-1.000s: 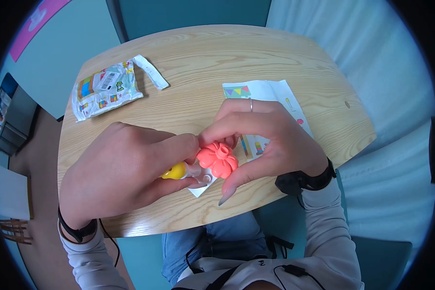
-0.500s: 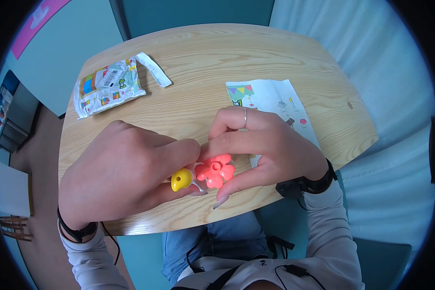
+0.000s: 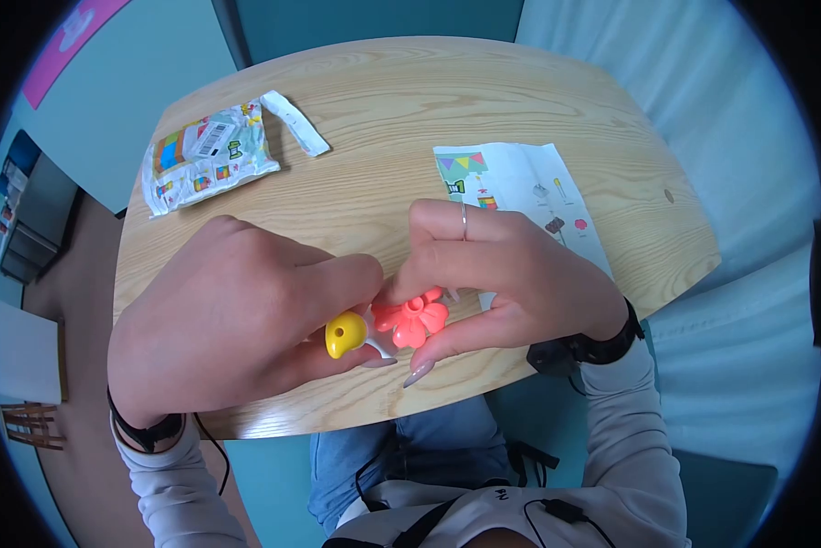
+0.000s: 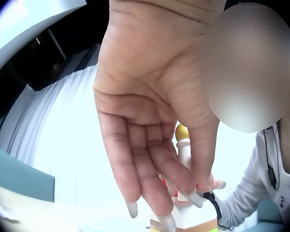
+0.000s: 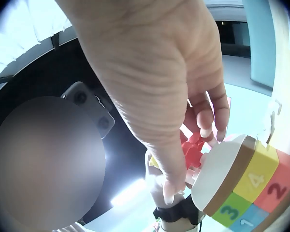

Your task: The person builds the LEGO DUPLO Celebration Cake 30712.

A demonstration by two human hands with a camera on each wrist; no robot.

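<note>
Over the near side of the table, my left hand (image 3: 237, 310) pinches a white stick with a yellow flame-shaped top (image 3: 345, 335); the stick (image 4: 183, 151) shows between thumb and fingers in the left wrist view. Close beside it, my right hand (image 3: 515, 274) holds a coral-red flower piece (image 3: 412, 318) between thumb and fingers. In the right wrist view the flower (image 5: 193, 152) is at the white top (image 5: 217, 169) of a block stack with numbered coloured blocks (image 5: 253, 179). Whether the flower is attached cannot be told. From above, the hands mostly hide the stack.
A printed package (image 3: 210, 151) with a torn strip (image 3: 296, 123) lies at the table's back left. An instruction sheet (image 3: 520, 178) lies behind and partly under the right hand in view. The table's near edge (image 3: 292, 416) runs in front of the person's lap.
The flower has tilted and shifted slightly, and the yellow top now shows more fully beside it. The white corner seen beneath the hands is now mostly covered. Both hands keep their holds.
</note>
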